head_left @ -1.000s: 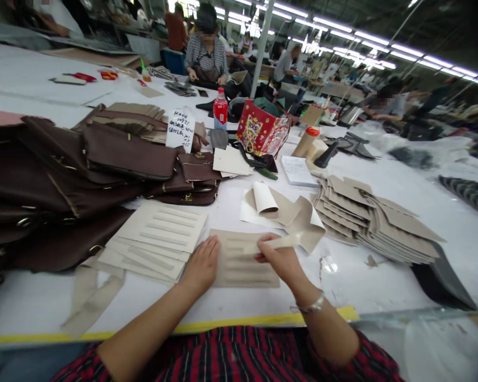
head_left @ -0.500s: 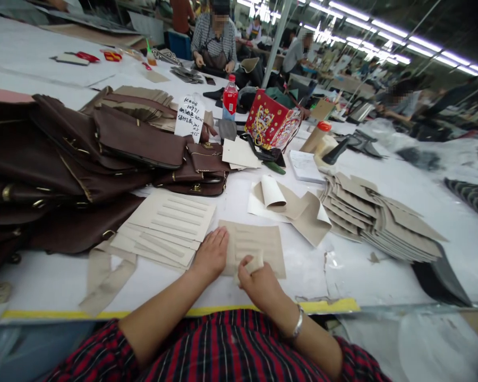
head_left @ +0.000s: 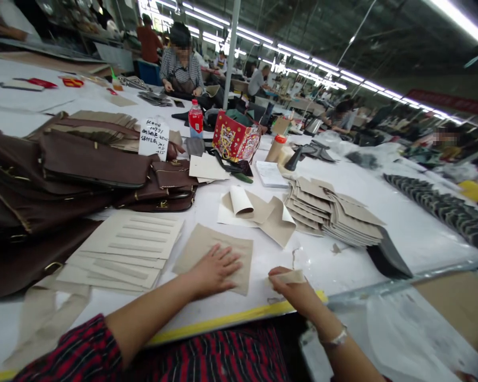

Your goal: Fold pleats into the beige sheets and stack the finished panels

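Observation:
My left hand (head_left: 215, 269) lies flat with spread fingers on a beige rectangular panel (head_left: 199, 245), covering part of it. The panel rests on the white table, a little askew. Off the panel's right side, my right hand (head_left: 292, 289) is closed around a small cream-coloured folded pad (head_left: 291, 276), close to the table's front edge. Whether the pad is cloth or foam I cannot tell. Left of the panel sits a stack of pale cards with strips on them (head_left: 123, 249). Beyond it lie beige sheets with curled ends (head_left: 258, 209).
Dark brown leather bags (head_left: 91, 159) pile up at the left. Layered beige pieces (head_left: 334, 209) stand at the right. A red-capped bottle (head_left: 195, 119) and a red patterned box (head_left: 235, 137) are farther back. Opposite, a person in a checked shirt (head_left: 181, 69) sits working.
The view has swung to the right. My left hand has moved from the panel's left edge onto its middle, and the panel has turned. My right hand has left the panel with the pad.

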Demonstrator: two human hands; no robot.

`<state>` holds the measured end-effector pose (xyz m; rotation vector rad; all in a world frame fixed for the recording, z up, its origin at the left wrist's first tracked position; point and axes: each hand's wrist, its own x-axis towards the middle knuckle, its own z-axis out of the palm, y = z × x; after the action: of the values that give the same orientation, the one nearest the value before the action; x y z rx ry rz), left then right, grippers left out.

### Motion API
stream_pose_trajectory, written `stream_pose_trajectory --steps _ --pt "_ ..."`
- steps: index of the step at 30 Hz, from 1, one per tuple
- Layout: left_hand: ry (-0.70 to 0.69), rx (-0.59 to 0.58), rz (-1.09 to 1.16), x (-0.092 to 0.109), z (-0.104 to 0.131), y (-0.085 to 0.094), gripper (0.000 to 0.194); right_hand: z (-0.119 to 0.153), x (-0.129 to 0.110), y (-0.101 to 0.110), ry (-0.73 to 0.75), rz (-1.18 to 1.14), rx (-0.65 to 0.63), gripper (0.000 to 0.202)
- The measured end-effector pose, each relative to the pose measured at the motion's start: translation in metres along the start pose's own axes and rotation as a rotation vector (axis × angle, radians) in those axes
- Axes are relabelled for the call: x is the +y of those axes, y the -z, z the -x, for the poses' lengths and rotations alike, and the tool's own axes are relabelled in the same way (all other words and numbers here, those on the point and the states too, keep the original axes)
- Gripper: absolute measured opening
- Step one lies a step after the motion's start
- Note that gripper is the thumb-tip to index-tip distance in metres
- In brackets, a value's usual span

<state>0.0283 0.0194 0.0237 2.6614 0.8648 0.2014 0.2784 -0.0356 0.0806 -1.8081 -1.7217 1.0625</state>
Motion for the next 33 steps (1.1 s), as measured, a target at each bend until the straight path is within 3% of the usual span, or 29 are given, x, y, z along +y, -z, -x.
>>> stream_pose_trajectory --steps 2,4,6,9,12,14,18,22,26,29,31,33 --pt "-0.149 -0.073 0.029 -0.014 0.017 0.017 0.051 -0.004 -0.006 0.009 -0.028 -0.062 -0.043 0.030" --pt "-0.147 -0.062 0.022 -0.020 0.033 0.026 0.049 -0.023 -0.020 0.011 0.031 -0.118 -0.007 0.033" --pt "0.036 0.029 -0.031 -0.018 0.043 0.023 0.055 -0.054 -0.041 0.002 0.184 -0.104 -0.001 0.031" --pt "0.372 0.187 -0.149 -0.014 0.048 0.002 0.064 -0.108 -0.077 -0.029 0.439 0.028 -0.110 0.023" --pt "0.424 0.239 -0.205 -0.016 0.049 -0.015 0.065 -0.152 -0.106 -0.057 0.545 0.195 -0.246 0.019" --pt "0.407 0.249 -0.210 -0.018 0.050 -0.019 0.066 -0.169 -0.115 -0.064 0.568 0.298 -0.328 0.017" --pt "0.395 0.221 -0.184 -0.026 0.051 -0.017 0.066 -0.161 -0.105 -0.042 0.550 0.422 -0.414 0.016" --pt "0.255 0.109 -0.121 -0.044 0.047 -0.006 0.068 -0.109 -0.073 -0.008 0.398 0.367 -0.379 0.018" --pt "0.121 -0.001 -0.081 -0.052 0.037 0.013 0.065 -0.064 -0.049 0.005 0.265 0.339 -0.290 0.019" --pt "0.291 0.062 -0.124 -0.034 0.031 0.014 0.056 -0.066 -0.050 -0.002 0.241 0.300 -0.220 0.019" --pt "0.455 0.144 -0.164 -0.016 0.030 0.004 0.065 -0.086 -0.059 -0.014 0.301 0.255 -0.138 0.020" --pt "0.524 0.189 -0.182 -0.002 0.031 -0.009 0.080 -0.113 -0.073 -0.031 0.389 0.250 -0.077 0.020"
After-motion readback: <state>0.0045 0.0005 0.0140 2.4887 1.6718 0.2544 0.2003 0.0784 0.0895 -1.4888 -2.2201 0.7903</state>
